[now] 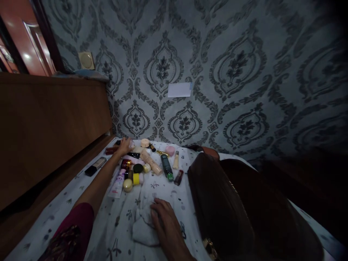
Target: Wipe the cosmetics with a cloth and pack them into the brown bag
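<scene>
My left hand point(125, 145) reaches to the far left of a group of cosmetics. Its fingers are curled down by a pale pink item point(132, 144), and what they hold is too small to make out. Closer to me, my right hand point(166, 222) rests on the bed with bent fingers on a bunched white cloth point(145, 229). Between the hands lie a beige tube point(150, 162), a dark green bottle point(166, 166), a white and purple tube point(117, 185), a round cream-coloured jar point(127, 185) and a yellow-banded jar point(137, 178).
A large dark brown leather bag point(217, 195) takes up the right side. At left stands a wooden cabinet point(54, 127); a dark-capped bottle point(95, 166) lies near it. A patterned wall point(185, 119) rises behind. A small dark red tube point(178, 177) lies beside the bag.
</scene>
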The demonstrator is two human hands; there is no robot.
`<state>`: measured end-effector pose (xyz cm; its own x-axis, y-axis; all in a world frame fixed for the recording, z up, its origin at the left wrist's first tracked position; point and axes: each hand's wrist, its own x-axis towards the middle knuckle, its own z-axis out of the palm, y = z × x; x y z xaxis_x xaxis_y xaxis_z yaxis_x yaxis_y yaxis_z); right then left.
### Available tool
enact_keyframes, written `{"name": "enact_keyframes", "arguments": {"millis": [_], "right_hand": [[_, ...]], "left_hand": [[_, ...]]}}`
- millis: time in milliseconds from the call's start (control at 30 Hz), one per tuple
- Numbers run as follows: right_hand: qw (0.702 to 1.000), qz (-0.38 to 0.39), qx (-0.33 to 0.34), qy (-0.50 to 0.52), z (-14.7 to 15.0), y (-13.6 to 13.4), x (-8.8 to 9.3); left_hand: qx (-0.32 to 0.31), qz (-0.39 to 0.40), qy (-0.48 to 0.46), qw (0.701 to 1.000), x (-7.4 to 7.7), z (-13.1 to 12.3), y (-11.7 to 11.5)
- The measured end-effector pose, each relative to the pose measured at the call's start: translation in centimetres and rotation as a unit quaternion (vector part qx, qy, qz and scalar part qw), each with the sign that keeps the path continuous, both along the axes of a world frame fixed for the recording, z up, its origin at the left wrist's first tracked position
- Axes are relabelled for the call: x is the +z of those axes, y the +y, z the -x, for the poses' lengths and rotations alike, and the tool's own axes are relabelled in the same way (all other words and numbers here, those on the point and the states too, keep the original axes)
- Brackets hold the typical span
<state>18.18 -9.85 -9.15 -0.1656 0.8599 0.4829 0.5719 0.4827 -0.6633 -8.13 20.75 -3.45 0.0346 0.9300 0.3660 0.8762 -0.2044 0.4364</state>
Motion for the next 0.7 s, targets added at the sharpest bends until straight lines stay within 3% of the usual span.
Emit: {"name": "enact_keyframes", "arguments": {"millis": [133,267,500,700], "right_hand": [[1.0,-0.003,0.007,-0.009,-0.3,0.1,0.0],[1.0,-0.002,0.009,-0.007,-0.4,0.2,-0.7],[0.999,-0.032,-0.011,0.025,0.1,0.7,-2.9],[1.0,0.001,0.007,0.0,-0.3,0.3,-0.7]], "left_hand": [[0.001,-0.027,-0.134,0.991,0.3,0.8,-1.1],[-0.016,-0.037,-0.299,0.953,0.2,1.4,-1.9],[-0.101,0.008,-0.568,0.817,-0.3,1.3,-4.4],[-0.154,0.075,-0.669,0.723,-0.4,1.3,-7.3]]}}
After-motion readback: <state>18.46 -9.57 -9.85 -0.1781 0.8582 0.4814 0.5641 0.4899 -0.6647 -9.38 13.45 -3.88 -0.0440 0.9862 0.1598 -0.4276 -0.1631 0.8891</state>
